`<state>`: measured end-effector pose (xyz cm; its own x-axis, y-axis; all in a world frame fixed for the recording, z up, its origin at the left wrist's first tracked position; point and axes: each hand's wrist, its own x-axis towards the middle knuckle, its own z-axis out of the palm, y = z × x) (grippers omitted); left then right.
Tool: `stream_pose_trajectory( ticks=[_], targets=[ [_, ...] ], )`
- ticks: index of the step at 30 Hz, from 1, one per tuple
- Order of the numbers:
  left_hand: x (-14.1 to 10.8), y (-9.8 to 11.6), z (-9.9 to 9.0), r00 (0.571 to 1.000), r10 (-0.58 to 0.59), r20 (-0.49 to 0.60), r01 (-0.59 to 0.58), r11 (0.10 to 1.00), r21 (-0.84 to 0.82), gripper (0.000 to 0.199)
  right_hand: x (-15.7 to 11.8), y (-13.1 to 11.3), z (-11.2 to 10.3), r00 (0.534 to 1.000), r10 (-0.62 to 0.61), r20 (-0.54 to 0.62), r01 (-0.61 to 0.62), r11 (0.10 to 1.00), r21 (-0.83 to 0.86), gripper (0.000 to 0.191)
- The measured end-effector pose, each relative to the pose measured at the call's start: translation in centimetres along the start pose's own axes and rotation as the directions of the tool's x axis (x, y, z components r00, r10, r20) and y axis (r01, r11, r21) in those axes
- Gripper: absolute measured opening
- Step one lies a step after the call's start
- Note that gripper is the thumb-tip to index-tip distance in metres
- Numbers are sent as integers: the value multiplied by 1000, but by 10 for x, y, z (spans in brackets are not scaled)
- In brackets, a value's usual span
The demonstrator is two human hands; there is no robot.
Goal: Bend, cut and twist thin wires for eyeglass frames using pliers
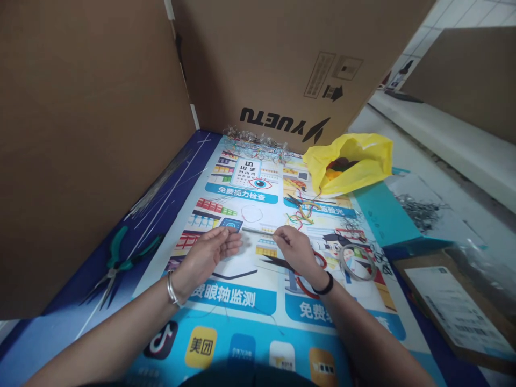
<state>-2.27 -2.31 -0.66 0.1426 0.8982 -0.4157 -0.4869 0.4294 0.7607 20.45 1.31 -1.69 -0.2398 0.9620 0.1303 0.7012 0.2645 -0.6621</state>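
Note:
My right hand (296, 250), closed in a pinch, holds one end of a thin grey rod-like piece (258, 231); whether it is one rod or a bundle of wires I cannot tell. The piece reaches across to my left hand (209, 252), whose thumb and forefinger are pinched at its other end, with the remaining fingers loosely curled. Partly under my right hand lie red-handled scissors (279, 262). Just beyond the hands is a thin wire loop (252, 214) on the printed poster sheet (258, 317).
Green-handled pliers (115, 264) and straight wires (155, 191) lie left. A tape roll (342, 263) is right, near a cardboard parcel (451, 306). Behind are a yellow bag (363, 153), coloured threads (300, 217), tangled wire (258, 142) and tall cardboard walls (262, 64).

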Motion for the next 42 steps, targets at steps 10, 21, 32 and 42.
stream_pose_trajectory(
  ticks=[10, 21, 32, 42],
  targets=[
    [-3, -3, -1, 994, -59, 89, 49, 993, 106, 23, -1, 3, 5, 1000, -23, 2, 23, 1000, -9, 10],
    [-4, -4, -1, 999, -16, 44, 7, 980, 198, 30, -1, 3, 6, 999, -52, 6, 52, 999, -6, 11],
    [0, -5, -4, 968, 204, 146, -251, 781, 572, 17, -2, 5, 10, 995, -90, 42, 94, 990, -100, 9],
    [-24, 29, -2, 848, -101, 521, -500, 175, 848, 13, -2, 7, 13, 990, -131, 55, 138, 979, -151, 12]
  ],
)
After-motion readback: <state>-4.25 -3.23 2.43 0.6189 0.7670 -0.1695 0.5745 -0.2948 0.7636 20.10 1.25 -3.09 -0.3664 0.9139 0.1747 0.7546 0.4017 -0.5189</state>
